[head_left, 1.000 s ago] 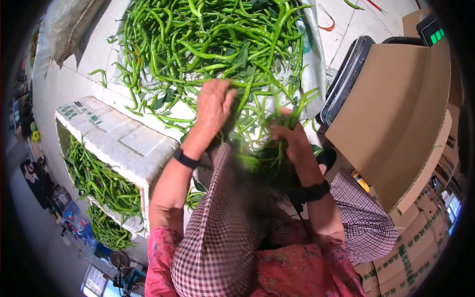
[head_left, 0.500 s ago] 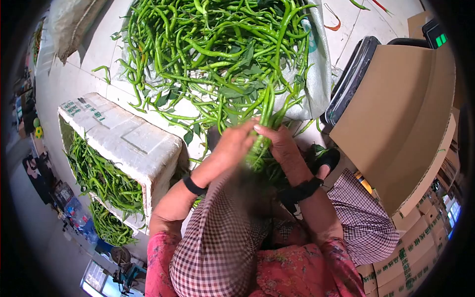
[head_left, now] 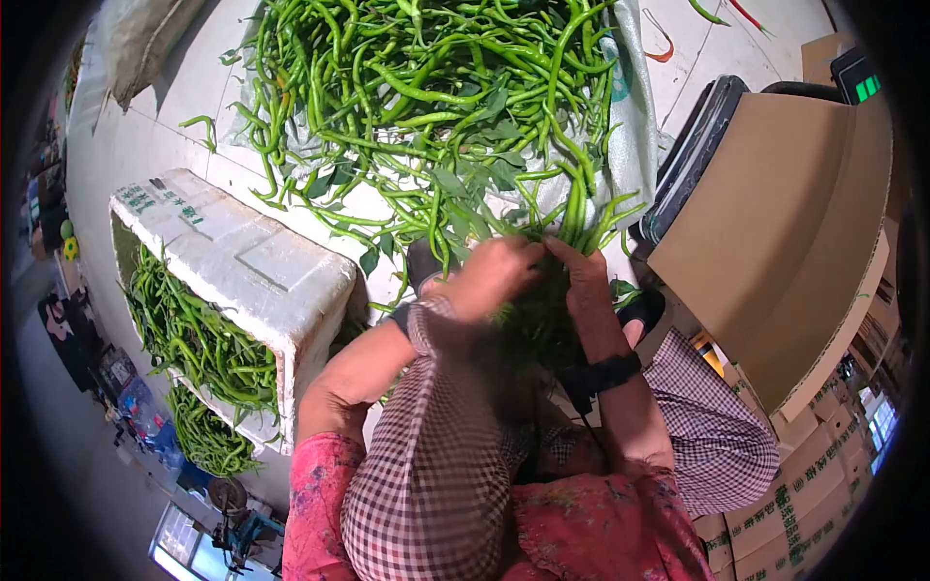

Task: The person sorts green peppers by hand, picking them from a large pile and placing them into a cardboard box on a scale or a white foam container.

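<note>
My right hand is closed around a bunch of long green chili peppers, whose ends stick up and fan out above the fingers. Close beside it, my left hand has its fingers curled in at the lower part of the bunch. What the left fingertips pinch is hidden and slightly blurred. Just beyond both hands lies a big heap of green chili peppers, mixed with leaves, on a white woven sack. More peppers, in dark shadow, lie below the hands between my knees.
At left, a white foam box lies on its side with peppers in it, and more peppers below. A large cardboard box stands at right, beside a dark crate. Printed cartons fill the lower right.
Both hands have shifted to the right. The bunch in my right hand has moved right, and its pepper ends now spread more widely. The left fingers have moved along with it.
</note>
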